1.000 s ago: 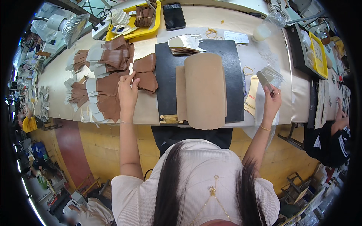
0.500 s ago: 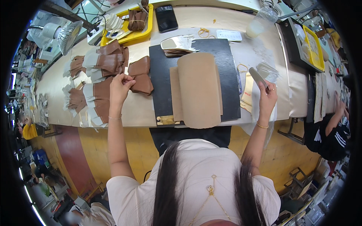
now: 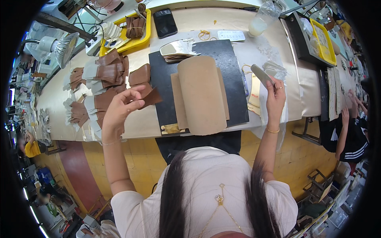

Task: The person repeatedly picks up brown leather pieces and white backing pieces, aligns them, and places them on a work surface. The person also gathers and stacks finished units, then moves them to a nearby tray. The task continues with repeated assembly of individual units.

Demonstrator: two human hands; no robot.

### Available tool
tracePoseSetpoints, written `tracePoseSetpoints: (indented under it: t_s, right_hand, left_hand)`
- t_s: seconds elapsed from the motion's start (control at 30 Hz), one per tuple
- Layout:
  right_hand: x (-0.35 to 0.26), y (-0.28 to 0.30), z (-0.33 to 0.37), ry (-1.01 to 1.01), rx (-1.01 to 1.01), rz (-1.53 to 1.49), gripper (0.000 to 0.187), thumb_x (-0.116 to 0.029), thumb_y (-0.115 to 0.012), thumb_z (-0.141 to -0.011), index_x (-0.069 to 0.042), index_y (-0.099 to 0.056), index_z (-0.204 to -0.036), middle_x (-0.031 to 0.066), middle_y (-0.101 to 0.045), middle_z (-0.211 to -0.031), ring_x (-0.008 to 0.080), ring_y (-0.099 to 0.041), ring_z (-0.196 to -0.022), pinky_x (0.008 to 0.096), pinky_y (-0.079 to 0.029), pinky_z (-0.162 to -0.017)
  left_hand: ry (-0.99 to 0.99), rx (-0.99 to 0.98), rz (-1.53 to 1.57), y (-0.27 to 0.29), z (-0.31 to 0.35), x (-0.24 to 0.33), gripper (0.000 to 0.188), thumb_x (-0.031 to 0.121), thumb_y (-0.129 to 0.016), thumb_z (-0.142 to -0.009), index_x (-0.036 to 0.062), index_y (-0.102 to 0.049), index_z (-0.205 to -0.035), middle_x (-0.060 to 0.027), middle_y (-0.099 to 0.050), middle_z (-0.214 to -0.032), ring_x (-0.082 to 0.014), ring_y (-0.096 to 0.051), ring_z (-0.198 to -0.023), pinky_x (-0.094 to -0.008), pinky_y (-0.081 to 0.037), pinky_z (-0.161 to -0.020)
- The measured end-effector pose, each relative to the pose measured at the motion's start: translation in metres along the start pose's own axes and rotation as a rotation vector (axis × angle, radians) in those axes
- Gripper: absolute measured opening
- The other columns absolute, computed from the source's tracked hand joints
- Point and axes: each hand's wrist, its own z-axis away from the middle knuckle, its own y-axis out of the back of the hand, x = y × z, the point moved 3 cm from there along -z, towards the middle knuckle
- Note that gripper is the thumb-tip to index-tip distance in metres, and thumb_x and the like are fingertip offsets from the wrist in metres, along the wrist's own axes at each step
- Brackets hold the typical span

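My left hand is raised over the bench and pinches a small brown leather piece at its edge. Just behind it lie stacks of brown and white leather pieces. My right hand is lifted at the right side of the bench and grips a flat grey metallic tool. Between the hands lies a black cutting mat with a tan curved form on it.
A yellow tray with brown straps, a dark phone, a lamp and a plastic bottle stand at the back. A silvery piece lies on the mat's far edge. Another person sits at right.
My left hand has lifted a brown leather piece off the stacks and drawn it toward me. My right hand has risen slightly with the grey tool.
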Motion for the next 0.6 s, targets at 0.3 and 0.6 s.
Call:
tracePoseSetpoints:
  t_s: [0.3, 0.6]
  right_hand:
    - [-0.042, 0.004, 0.01, -0.205, -0.102, -0.539, 0.015, -0.012, -0.069, -0.086, -0.001, -0.063, -0.094, 0.0008, -0.061, -0.08, 0.0055, -0.053, -0.069, 0.0199, -0.044, -0.063]
    - [-0.104, -0.021, 0.049, -0.47, -0.606, -0.68, 0.016, -0.01, -0.069, -0.084, 0.002, -0.059, -0.085, 0.0064, -0.064, -0.068, 0.0065, -0.059, -0.053, 0.0187, -0.046, -0.043]
  left_hand:
    - [0.131, -0.291, 0.3, -0.11, -0.006, -0.003, 0.017, 0.016, -0.064, -0.089, 0.0009, -0.058, -0.088, -0.0058, -0.063, -0.076, -0.0103, -0.06, -0.062, -0.0226, -0.051, -0.053]
    - [0.24, -0.328, 0.289, -0.115, 0.004, -0.019, 0.033, 0.03, -0.058, -0.094, -0.0033, -0.06, -0.091, -0.012, -0.065, -0.071, -0.0175, -0.067, -0.058, -0.0222, -0.054, -0.05]
